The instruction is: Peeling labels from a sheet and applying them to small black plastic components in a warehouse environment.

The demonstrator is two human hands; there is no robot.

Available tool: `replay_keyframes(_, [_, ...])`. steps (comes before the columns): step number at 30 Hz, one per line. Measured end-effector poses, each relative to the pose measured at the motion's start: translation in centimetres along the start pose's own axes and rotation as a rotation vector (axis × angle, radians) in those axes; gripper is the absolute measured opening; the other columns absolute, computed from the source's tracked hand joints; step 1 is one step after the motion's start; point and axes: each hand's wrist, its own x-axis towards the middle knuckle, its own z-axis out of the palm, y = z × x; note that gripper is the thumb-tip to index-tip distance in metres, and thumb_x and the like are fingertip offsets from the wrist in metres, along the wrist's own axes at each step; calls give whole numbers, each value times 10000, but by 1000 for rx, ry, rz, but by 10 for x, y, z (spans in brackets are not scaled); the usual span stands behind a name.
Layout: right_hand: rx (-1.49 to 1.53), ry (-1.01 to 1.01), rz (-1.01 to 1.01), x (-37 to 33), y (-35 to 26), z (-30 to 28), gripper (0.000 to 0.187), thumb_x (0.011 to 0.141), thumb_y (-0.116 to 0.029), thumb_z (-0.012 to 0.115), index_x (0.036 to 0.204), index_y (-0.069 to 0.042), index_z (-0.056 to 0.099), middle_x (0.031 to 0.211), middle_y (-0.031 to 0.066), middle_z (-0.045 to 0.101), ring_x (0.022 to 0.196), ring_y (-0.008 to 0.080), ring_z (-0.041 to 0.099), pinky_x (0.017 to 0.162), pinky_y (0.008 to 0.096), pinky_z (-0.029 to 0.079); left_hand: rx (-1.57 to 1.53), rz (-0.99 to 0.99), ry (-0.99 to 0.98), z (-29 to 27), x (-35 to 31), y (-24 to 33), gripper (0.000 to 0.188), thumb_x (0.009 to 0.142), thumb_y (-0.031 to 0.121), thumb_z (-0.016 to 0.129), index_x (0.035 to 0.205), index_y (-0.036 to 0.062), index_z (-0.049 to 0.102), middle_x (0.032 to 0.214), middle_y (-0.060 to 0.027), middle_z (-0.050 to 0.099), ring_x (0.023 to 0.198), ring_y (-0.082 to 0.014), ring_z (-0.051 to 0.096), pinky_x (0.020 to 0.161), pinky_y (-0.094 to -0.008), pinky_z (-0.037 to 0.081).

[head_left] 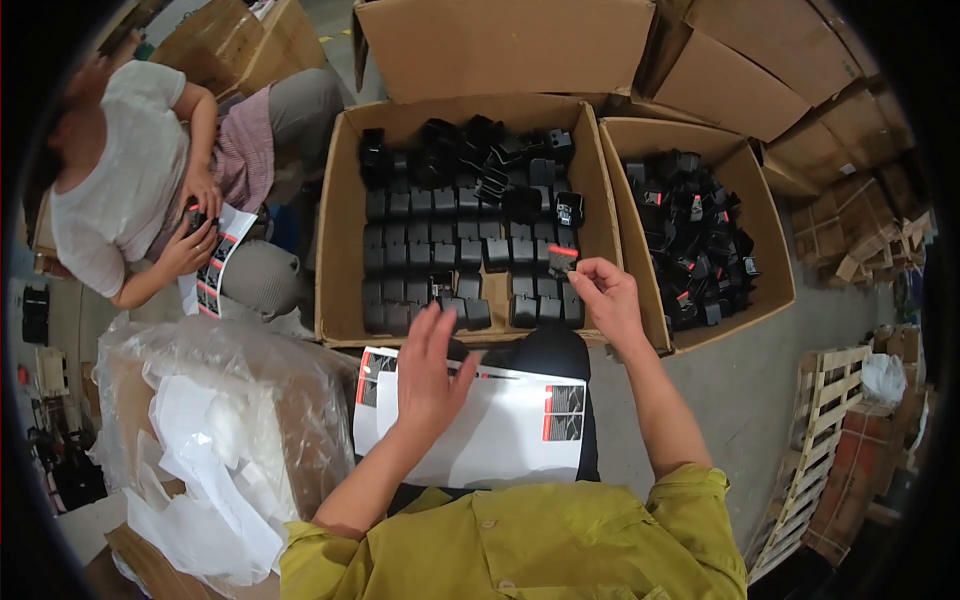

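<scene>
A small red-and-dark sticker (562, 259) is pinched between the thumb and fingertips of my right hand (608, 298), over the near right corner of a large cardboard box (465, 112). Inside that box, black plastic parts (410, 235) stand in rows, with a looser heap toward the far side. My left hand (432, 370) is raised with its fingers apart and holds nothing. Below it, a white sticker sheet (490, 435) lies across my lap, with red-and-dark stickers left on its left and right sides.
To the right, a second cardboard box (625, 135) holds loose black parts, several bearing red stickers. A plastic-lined box (130, 370) with white paper scraps stands at my left. Farther left sits a co-worker (130, 170) handling a black part. A wooden pallet (815, 450) leans at right.
</scene>
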Motion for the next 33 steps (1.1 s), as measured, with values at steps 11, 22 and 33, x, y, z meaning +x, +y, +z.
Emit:
replay_keyframes(11, [-1064,-483,-107,71,186,18,583,740,-123,574,1257,-161,307,991,130,530,927,311,510,757,410,449,243,-1,-228,16,1,-16,413,701,158,628,1045,-18,482,1095,-149,518,1041,-280,465,944,-417,267])
replay_keyframes(22, [-1447,-393,90,106,284,88,720,764,-259,589,1336,-76,191,1018,180,453,819,341,517,696,403,448,254,-15,-254,15,8,-19,447,643,109,647,1035,6,459,1028,-157,556,935,-289,529,888,-423,317])
replay_keyframes(33, [152,-263,40,106,67,31,1004,618,18,721,1352,-52,39,1214,158,415,1115,233,423,950,365,324,201,25,-222,14,13,-12,408,650,76,652,1015,11,483,1049,-130,545,964,-303,503,910,-415,302])
